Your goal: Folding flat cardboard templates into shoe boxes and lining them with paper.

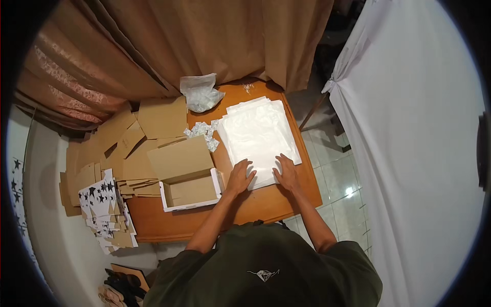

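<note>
**A:** What are the hands doing?

**B:** Both lie flat, fingers spread, gripping nothing. The left hand (240,175) and right hand (287,173) press on the near edge of a stack of clear plastic bags (257,134). The flat palms look meant to keep the slippery sheets from sliding.

**A:** Where is that stack?

**B:** On the right half of a round wooden bench (255,204), running from its far edge almost to the near edge, where the person stands.

**A:** What is beside it?

**B:** Just left of the left hand sits an open white box (190,192) with a brown cardboard lining, its flap raised, probably kept close for easy reach. Near the stack's far left corner lies a scatter of small white sachets (203,132), and beyond them a crumpled plastic bag (200,93) at the bench's far edge.

**A:** And further left?

**B:** Flat cardboard sheets (123,148) are heaped over the bench's left edge, with star-printed cardboard pieces (102,204) in a leaning pile below. Brown curtains (179,41) hang behind.
</note>
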`<move>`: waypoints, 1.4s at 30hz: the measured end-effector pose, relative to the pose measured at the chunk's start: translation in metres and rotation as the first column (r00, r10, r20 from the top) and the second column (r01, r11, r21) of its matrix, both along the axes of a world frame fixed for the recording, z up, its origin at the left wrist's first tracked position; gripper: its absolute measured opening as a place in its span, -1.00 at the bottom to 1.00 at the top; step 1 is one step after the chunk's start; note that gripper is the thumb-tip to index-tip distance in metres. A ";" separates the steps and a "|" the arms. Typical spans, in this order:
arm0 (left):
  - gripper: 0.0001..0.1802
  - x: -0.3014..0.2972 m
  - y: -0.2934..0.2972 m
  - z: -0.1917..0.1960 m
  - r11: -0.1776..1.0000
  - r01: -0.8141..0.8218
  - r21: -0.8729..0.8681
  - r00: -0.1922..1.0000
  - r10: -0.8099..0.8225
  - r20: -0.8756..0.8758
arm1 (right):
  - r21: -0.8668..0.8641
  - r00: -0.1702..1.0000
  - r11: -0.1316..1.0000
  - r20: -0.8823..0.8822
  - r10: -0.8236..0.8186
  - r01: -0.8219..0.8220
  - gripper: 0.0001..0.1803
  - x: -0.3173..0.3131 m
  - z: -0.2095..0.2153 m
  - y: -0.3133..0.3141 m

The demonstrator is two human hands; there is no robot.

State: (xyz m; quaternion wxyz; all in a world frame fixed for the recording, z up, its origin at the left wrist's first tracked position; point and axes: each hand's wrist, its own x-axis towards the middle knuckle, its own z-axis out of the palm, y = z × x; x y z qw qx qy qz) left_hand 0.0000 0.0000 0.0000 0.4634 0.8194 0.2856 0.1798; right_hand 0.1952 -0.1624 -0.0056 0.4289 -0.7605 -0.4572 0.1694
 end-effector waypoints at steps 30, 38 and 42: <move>-0.75 -0.010 0.054 0.187 0.644 -0.110 -0.757 0.723 0.574 0.383 | 0.229 0.822 0.936 -0.562 -0.097 0.267 -0.11 0.018 0.056 0.034; -0.65 -0.113 0.051 0.176 0.369 0.136 -0.919 0.664 0.655 0.361 | 0.153 0.565 0.984 -0.821 0.078 0.087 0.13 -0.054 0.052 0.086; -0.60 -0.177 0.057 0.134 0.320 0.228 -0.920 0.581 0.713 0.392 | 0.034 0.435 0.999 -0.900 0.035 -0.011 -0.09 -0.095 0.079 0.102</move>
